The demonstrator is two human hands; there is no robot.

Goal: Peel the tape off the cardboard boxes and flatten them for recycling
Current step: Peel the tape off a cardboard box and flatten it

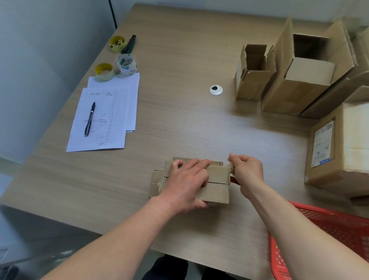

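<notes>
2 hands (185, 182) (247, 173) work tape (232, 169) off a small box (216, 184).

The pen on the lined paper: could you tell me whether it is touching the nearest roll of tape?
Apart. The head view shows the pen lying on the lined paper, with bare paper between its upper tip and the yellow-cored tape roll beyond the sheets.

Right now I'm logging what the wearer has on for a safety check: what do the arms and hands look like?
Both forearms are bare up to the frame edge, with no sleeves in view. The left hand and right hand wear no gloves, and no rings, watch or wristband are visible. Dark trousers show below the table edge.
</notes>
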